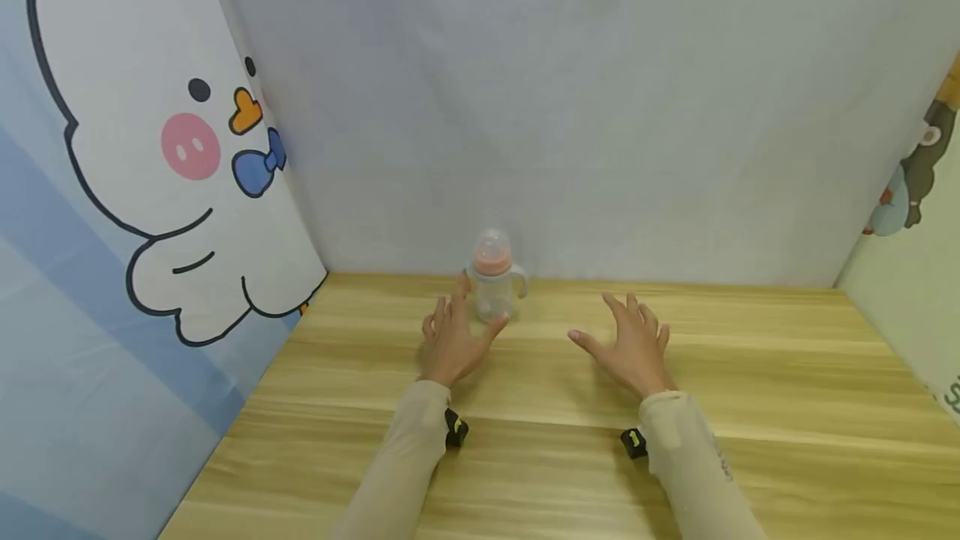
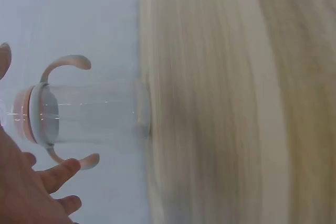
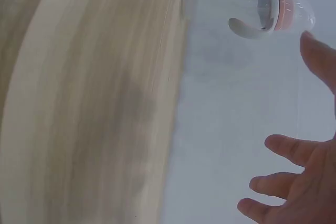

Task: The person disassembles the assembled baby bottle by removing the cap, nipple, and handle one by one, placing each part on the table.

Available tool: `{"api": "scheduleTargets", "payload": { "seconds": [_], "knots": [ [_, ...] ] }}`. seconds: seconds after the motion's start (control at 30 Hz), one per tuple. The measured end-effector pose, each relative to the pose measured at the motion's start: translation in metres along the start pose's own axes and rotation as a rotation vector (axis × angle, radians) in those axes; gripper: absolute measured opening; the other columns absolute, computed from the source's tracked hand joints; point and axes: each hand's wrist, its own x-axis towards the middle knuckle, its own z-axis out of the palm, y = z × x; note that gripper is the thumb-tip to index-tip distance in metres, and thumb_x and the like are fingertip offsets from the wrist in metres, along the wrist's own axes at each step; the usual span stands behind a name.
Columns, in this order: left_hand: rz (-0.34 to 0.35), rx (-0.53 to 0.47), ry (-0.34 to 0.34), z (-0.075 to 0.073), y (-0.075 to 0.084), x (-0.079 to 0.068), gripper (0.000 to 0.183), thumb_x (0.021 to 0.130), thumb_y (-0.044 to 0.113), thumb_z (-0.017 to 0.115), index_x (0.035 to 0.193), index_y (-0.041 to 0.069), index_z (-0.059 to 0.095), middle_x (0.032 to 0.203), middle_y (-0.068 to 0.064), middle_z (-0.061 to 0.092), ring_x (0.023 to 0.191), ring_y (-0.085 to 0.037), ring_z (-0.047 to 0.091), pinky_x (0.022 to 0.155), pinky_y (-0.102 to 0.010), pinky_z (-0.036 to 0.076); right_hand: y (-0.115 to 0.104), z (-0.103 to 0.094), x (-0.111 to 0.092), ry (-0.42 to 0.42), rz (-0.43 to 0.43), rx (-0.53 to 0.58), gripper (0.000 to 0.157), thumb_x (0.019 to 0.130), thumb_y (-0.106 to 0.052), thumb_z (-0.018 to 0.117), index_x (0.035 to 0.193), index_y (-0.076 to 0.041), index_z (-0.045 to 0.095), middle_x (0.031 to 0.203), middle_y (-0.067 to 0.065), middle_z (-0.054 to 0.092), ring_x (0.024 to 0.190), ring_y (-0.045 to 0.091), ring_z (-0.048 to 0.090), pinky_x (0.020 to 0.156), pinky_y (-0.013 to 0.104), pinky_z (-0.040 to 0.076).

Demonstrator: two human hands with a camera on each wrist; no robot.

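Observation:
A clear baby bottle [image 1: 494,294] with a pink collar, a domed clear cap and two curved side handles stands upright near the back of the table. Just in front of it, my left hand [image 1: 456,346] has its fingers spread, thumb and forefinger to either side of the bottle in the head view. In the left wrist view the bottle [image 2: 94,111] shows sideways beside the fingers; whether they touch it I cannot tell. My right hand [image 1: 632,348] hovers to the right of the bottle, fingers apart and holding nothing. The right wrist view shows the bottle [image 3: 236,3] beyond the thumb.
The wood-grain table [image 1: 750,373] runs back to a pale grey cloth wall [image 1: 600,107]. A cartoon-printed panel [image 1: 112,207] stands along the left, and a pale green printed panel [image 1: 915,290] along the right. Small black devices [image 1: 633,442] sit at both wrists.

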Motion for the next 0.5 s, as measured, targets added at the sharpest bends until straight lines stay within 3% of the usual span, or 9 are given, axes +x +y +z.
{"api": "scheduleTargets", "payload": {
  "seconds": [0.2, 0.5],
  "knots": [
    [-0.033, -0.073, 0.092, 0.007, -0.009, 0.010, 0.088, 0.084, 0.061, 0.056, 0.151, 0.022, 0.015, 0.140, -0.009, 0.047, 0.130, -0.032, 0.042, 0.108, -0.054, 0.016, -0.003, 0.013, -0.008, 0.044, -0.008, 0.104, 0.081, 0.082, -0.061, 0.059, 0.142, -0.012, 0.039, 0.153, 0.023, 0.027, 0.137, 0.045, 0.026, 0.110, 0.059, 0.014],
    [-0.056, -0.146, 0.062, 0.019, -0.003, 0.034, 0.099, 0.081, 0.057, 0.063, 0.153, 0.021, 0.004, 0.146, -0.009, 0.044, 0.134, -0.030, 0.041, 0.107, -0.056, 0.014, -0.001, 0.003, -0.011, 0.050, -0.010, 0.138, 0.077, 0.085, -0.057, 0.059, 0.143, -0.010, 0.038, 0.154, 0.024, 0.025, 0.137, 0.047, 0.023, 0.109, 0.060, 0.013]
  ]
}}
